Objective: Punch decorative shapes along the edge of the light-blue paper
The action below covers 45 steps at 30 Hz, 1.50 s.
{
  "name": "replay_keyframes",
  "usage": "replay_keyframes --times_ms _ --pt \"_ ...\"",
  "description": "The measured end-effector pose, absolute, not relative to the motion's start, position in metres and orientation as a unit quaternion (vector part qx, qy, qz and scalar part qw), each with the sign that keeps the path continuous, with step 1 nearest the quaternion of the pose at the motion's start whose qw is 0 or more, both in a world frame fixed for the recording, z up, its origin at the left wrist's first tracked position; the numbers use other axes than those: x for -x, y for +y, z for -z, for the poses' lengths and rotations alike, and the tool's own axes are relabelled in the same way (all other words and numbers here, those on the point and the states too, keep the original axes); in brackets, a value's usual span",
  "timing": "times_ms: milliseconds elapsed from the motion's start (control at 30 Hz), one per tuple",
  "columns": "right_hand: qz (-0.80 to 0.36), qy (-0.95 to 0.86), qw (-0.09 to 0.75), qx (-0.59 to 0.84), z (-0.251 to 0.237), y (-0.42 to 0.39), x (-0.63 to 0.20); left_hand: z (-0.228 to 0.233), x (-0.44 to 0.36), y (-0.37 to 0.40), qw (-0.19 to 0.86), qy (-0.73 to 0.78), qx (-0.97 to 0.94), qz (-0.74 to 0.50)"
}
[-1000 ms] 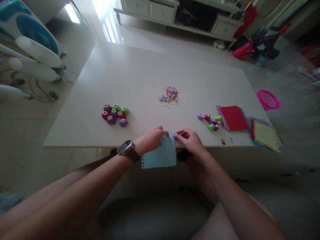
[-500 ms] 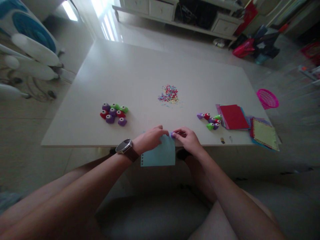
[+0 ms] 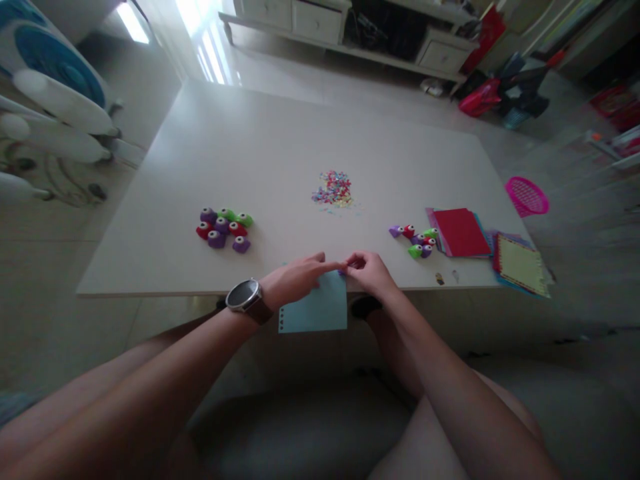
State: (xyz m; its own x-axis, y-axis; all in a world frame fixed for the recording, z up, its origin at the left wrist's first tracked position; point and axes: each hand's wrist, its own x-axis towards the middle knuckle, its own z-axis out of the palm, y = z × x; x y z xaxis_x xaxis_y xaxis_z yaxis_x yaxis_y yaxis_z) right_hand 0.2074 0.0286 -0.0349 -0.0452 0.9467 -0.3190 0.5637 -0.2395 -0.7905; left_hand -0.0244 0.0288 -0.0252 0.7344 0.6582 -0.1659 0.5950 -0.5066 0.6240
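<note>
Left hand [image 3: 293, 280] pins the light-blue paper sheet [image 3: 315, 311], its left edge already punched, while right hand [image 3: 367, 272] clenches a small purple punch [image 3: 343, 271] at the unpunched top corner.

The blue sheet [image 3: 316, 310] is a pale, flat rectangle with a row of small punched holes along its lower left edge. Its top edge rests on the near edge of the table [image 3: 280, 153] while most of it hangs out over the edge. At its top right corner sits a small purple punch [image 3: 343, 271], mostly hidden.
</note>
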Motion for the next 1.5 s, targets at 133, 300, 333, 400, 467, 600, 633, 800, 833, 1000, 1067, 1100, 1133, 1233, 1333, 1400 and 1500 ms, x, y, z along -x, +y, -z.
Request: replay_keyframes --times_ms 133,300,333,400,467,600,633,800,833,1000,1067,1100,1133,1233,1333,1400,1500 --pt "-0.462 -0.553 0.209 0.661 0.036 0.032 -0.206 0.028 0.023 0.027 0.303 0.346 -0.887 -0.047" --pt "-0.450 -0.560 0.201 0.666 0.039 0.034 -0.205 0.028 0.022 0.027 0.296 0.343 -0.890 -0.048" --pt "-0.446 -0.563 0.201 0.667 0.040 0.035 -0.205 0.027 0.022 0.027 0.299 0.344 -0.889 -0.047" --pt "-0.442 -0.566 0.205 0.665 0.041 0.034 -0.205 0.027 0.023 0.028 0.303 0.345 -0.887 -0.044" --pt "-0.449 -0.564 0.210 0.660 0.040 0.033 -0.206 0.025 0.024 0.028 0.307 0.347 -0.885 -0.041" --pt "-0.466 -0.557 0.221 0.651 0.033 0.029 -0.211 0.022 0.025 0.025 0.325 0.356 -0.874 -0.057" --pt "-0.460 -0.556 0.224 0.655 0.030 0.028 -0.213 0.021 0.025 0.024 0.332 0.360 -0.869 -0.066" --pt "-0.389 -0.551 0.256 0.692 0.024 0.026 -0.226 0.020 0.023 0.023 0.353 0.378 -0.853 -0.071" --pt "-0.379 -0.555 0.266 0.692 0.025 0.026 -0.227 0.020 0.023 0.024 0.352 0.378 -0.854 -0.067" --pt "-0.344 -0.615 0.281 0.652 0.030 0.022 -0.232 0.019 0.023 0.026 0.343 0.370 -0.862 -0.049" --pt "-0.323 -0.632 0.277 0.648 0.030 0.022 -0.234 0.020 0.023 0.027 0.341 0.366 -0.865 -0.042" --pt "-0.308 -0.637 0.273 0.652 0.030 0.022 -0.236 0.020 0.023 0.027 0.339 0.365 -0.866 -0.040" --pt "-0.289 -0.641 0.268 0.659 0.029 0.023 -0.238 0.021 0.023 0.028 0.338 0.365 -0.867 -0.038" --pt "-0.231 -0.658 0.232 0.678 0.026 0.025 -0.244 0.022 0.023 0.028 0.340 0.369 -0.864 -0.042" --pt "-0.200 -0.673 0.216 0.678 0.021 0.024 -0.245 0.022 0.022 0.028 0.346 0.375 -0.859 -0.043" --pt "-0.198 -0.687 0.220 0.664 0.018 0.022 -0.241 0.021 0.022 0.028 0.343 0.378 -0.859 -0.039" --pt "-0.215 -0.705 0.201 0.645 0.014 0.019 -0.233 0.018 0.021 0.028 0.338 0.381 -0.860 -0.032"
